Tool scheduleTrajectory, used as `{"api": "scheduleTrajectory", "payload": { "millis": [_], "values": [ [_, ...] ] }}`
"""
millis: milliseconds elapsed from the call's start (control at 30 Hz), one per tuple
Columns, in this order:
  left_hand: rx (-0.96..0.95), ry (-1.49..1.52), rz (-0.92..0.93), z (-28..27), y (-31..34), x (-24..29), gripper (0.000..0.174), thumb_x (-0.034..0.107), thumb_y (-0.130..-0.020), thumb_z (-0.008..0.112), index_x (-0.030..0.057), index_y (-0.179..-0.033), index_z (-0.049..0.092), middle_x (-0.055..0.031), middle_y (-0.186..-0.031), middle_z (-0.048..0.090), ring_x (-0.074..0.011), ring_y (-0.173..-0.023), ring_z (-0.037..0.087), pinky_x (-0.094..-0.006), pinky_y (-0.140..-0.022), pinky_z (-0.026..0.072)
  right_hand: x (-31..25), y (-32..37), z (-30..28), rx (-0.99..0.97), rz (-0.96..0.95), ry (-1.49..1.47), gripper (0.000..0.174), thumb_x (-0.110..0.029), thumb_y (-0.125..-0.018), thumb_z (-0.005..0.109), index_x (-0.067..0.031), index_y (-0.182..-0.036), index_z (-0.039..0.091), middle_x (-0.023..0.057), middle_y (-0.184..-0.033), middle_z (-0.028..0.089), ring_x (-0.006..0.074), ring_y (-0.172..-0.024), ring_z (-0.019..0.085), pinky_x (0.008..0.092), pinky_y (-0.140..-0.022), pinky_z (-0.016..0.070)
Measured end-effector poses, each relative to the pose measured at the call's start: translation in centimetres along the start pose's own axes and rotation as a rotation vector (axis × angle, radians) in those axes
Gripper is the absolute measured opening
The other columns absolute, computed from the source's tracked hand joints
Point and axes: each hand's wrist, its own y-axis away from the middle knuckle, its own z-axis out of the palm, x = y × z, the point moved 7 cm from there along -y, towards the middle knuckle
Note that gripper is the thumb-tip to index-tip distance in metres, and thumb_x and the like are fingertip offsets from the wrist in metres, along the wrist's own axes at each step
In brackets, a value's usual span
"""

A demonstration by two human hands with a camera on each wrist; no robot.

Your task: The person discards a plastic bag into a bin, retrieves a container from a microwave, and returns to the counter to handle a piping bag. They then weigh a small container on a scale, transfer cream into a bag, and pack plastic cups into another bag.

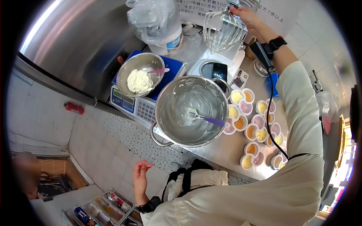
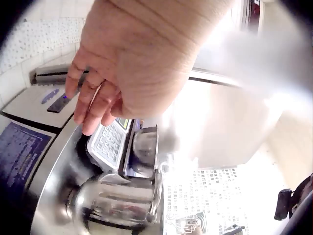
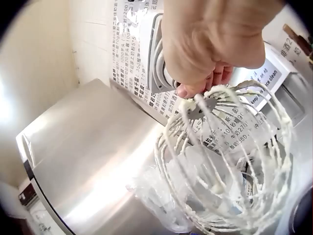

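My right hand grips the top of a large balloon whisk at the mixer. Pale cream coats its wires, and in the right wrist view the curled fingers close round its hub. Lower and to the left, my left hand hangs free beside the counter, fingers loosely bent and holding nothing. Between the hands stands a deep steel pot, its inside smeared with white cream. A spatula with a purple handle leans inside it.
A steel bowl of pale cream with a pink-handled spatula sits on a blue scale. Several cups of coloured filling crowd the counter's right side. A white bucket with plastic bags stands behind. A phone lies behind the pot.
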Motion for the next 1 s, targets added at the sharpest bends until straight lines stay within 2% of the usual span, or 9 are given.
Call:
{"api": "scheduleTrajectory", "payload": {
  "millis": [33,67,233,400,433,500,633,833,1000],
  "values": [
    [-0.037,0.015,0.002,0.6,-0.2,0.3,0.021,0.011,-0.091,0.037,0.0012,-0.104,0.049,-0.01,-0.088,0.06,-0.0152,-0.087,0.054,-0.0284,-0.084,0.0403,1.5,-0.3,0.8,-0.025,0.087,-0.47,0.035,-0.04,-0.082,0.054,-0.0085,-0.094,0.064,0.0133,-0.11,0.056,0.0214,-0.113,0.041,0.0423,-0.098,0.0211],
    [-0.072,0.031,-0.001,1.2,-0.3,0.4,0.021,0.011,-0.091,0.036,0.0012,-0.104,0.049,-0.01,-0.088,0.06,-0.0153,-0.087,0.054,-0.0287,-0.084,0.0403,1.8,-0.4,1.3,-0.123,0.13,-0.482,0.034,-0.037,-0.086,0.05,-0.0107,-0.105,0.059,0.0093,-0.121,0.048,0.019,-0.122,0.026,0.0421,-0.102,0.0044],
    [-0.088,0.027,0.011,2.1,-0.2,0.7,0.02,0.012,-0.091,0.037,0.0017,-0.104,0.049,-0.0098,-0.089,0.06,-0.0155,-0.087,0.055,-0.0288,-0.084,0.0403,1.6,0.3,1.8,-0.223,0.017,-0.474,0.037,-0.034,-0.087,0.049,-0.0071,-0.112,0.054,0.0035,-0.114,0.052,0.0136,-0.114,0.034,0.0364,-0.101,0.0139],
    [-0.032,0.029,0.033,0.7,0.3,1.1,0.02,0.012,-0.091,0.038,0.0024,-0.104,0.049,-0.0076,-0.093,0.059,-0.0154,-0.088,0.054,-0.0271,-0.082,0.0403,0.6,3.2,4.7,-0.345,-0.155,-0.382,0.026,-0.021,-0.087,0.049,-0.0008,-0.102,0.054,0.0008,-0.095,0.054,0.0086,-0.085,0.049,0.0215,-0.078,0.0388],
    [0.001,0.012,0.018,0.4,0.3,1.1,0.022,0.015,-0.091,0.038,0.003,-0.107,0.048,-0.0069,-0.096,0.059,-0.0148,-0.088,0.053,-0.027,-0.081,0.0402,-0.4,4.1,3.3,-0.086,-0.362,-0.024,0.023,-0.021,-0.079,0.057,-0.0085,-0.099,0.058,0.0034,-0.098,0.057,0.019,-0.098,0.049,0.0317,-0.088,0.0334],
    [0.046,0.009,-0.009,0.3,0.3,1.3,0.024,0.018,-0.091,0.039,0.0035,-0.109,0.048,-0.0061,-0.098,0.058,-0.0142,-0.089,0.052,-0.0268,-0.08,0.04,-6.8,8.0,0.2,0.121,-0.631,0.154,0.021,-0.016,-0.075,0.059,-0.0115,-0.095,0.058,0.0036,-0.102,0.055,0.0224,-0.102,0.047,0.0345,-0.091,0.0306],
    [-0.078,0.195,0.029,2.9,-2.2,3.9,0.047,0.041,-0.087,0.04,0.007,-0.119,0.042,-0.0044,-0.103,0.054,-0.0127,-0.089,0.048,-0.0285,-0.074,0.0391,-15.6,12.7,-3.3,-0.026,-0.837,0.16,0.024,-0.017,-0.075,0.06,-0.0088,-0.097,0.054,0.0066,-0.105,0.052,0.0233,-0.106,0.044,0.0378,-0.093,0.0267],
    [-0.24,0.478,-0.097,9.7,-5.0,6.2,0.041,0.036,-0.091,0.034,0.006,-0.118,0.041,-0.0032,-0.093,0.055,-0.0078,-0.068,0.045,-0.0202,-0.057,0.0349,-19.6,20.4,3.8,-0.344,-0.988,0.121,0.025,-0.022,-0.078,0.058,-0.0045,-0.093,0.049,0.0117,-0.102,0.047,0.0302,-0.109,0.038,0.0419,-0.095,0.0249],
    [-0.149,0.574,-0.053,10.4,-5.5,6.8,0.024,0.03,-0.092,0.036,0.0085,-0.095,0.046,0.0004,-0.068,0.048,-0.0061,-0.052,0.034,-0.0192,-0.047,0.0274,-16.8,23.1,9.6,-0.479,-0.931,-0.002,0.028,-0.028,-0.078,0.058,-0.0045,-0.092,0.055,0.013,-0.107,0.047,0.0302,-0.11,0.038,0.0411,-0.093,0.0284]
  ]
}}
